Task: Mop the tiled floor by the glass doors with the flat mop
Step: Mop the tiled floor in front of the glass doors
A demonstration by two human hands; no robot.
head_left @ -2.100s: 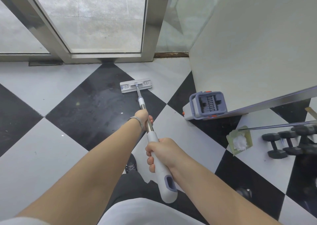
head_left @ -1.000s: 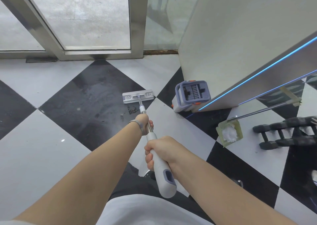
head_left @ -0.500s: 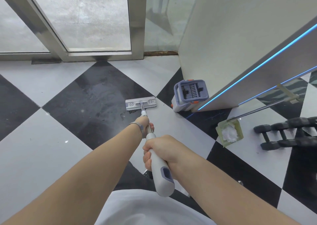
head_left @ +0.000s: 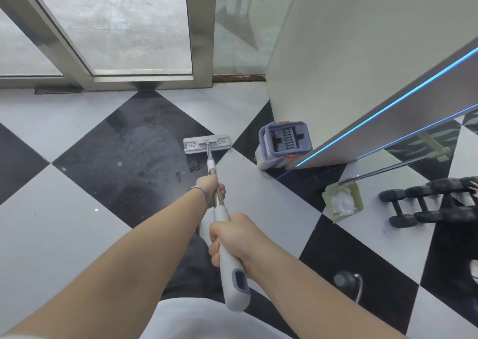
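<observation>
The flat mop head (head_left: 207,144) lies flat on the black-and-white tiled floor (head_left: 64,222), at the right corner of a wet black tile. Its metal pole runs back to a white handle (head_left: 231,268). My left hand (head_left: 209,187) grips the metal part of the pole further down. My right hand (head_left: 232,237) grips the white handle nearer my body. The glass doors (head_left: 124,25) with their metal frame stand a short way beyond the mop head.
A grey mop bucket (head_left: 283,143) stands right of the mop head against a white wall panel (head_left: 349,54). Further right lie a dustpan holding white scraps (head_left: 342,204) and black dumbbells (head_left: 426,204). A small dark round object (head_left: 344,279) sits near my right arm.
The mop head slid from the middle of the black tile back and to the right, ending near the bucket. Both hands kept their grip on the pole throughout.
</observation>
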